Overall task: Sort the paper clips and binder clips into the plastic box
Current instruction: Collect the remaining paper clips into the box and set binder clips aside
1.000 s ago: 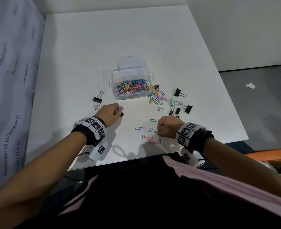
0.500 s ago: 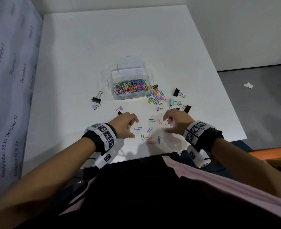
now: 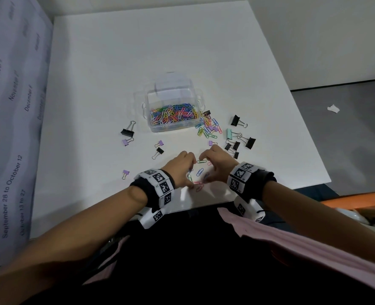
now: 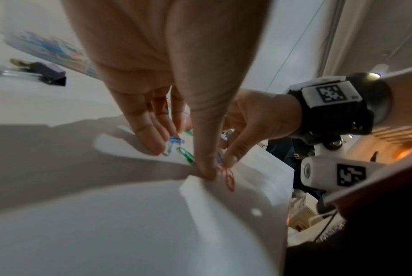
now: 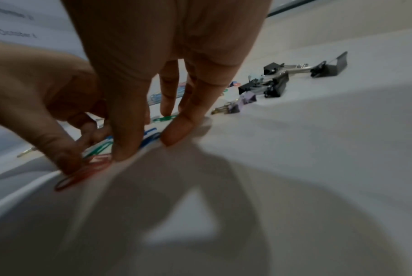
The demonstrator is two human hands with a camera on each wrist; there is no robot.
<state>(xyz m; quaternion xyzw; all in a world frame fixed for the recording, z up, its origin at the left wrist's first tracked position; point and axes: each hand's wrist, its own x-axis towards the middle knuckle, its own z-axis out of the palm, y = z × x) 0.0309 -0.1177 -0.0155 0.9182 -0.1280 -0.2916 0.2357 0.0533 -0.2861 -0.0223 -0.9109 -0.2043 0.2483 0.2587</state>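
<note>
A clear plastic box (image 3: 171, 128) at mid-table holds a heap of coloured paper clips (image 3: 173, 114). More paper clips (image 3: 208, 128) lie loose beside its right corner. Near the front edge, my left hand (image 3: 187, 172) and right hand (image 3: 208, 170) cup a small cluster of clips (image 3: 200, 172) from both sides. In the left wrist view my left hand (image 4: 180, 160) has straight fingers and its thumb tip on the table beside a red clip (image 4: 229, 179). My right hand (image 5: 148, 147) stands likewise on its fingertips, clips between them. Neither hand pinches anything.
Black, purple and mint binder clips lie scattered: a left group (image 3: 128, 131), two (image 3: 159, 150) ahead of my left hand, one purple (image 3: 125, 173) beside my left wrist, a right group (image 3: 239, 142). The table's front edge (image 3: 204, 205) is just behind my hands. A printed sheet (image 3: 10, 128) hangs left.
Both hands have moved inward toward each other and now nearly meet around the clip cluster. My left hand came right, away from the two binder clips it was at.
</note>
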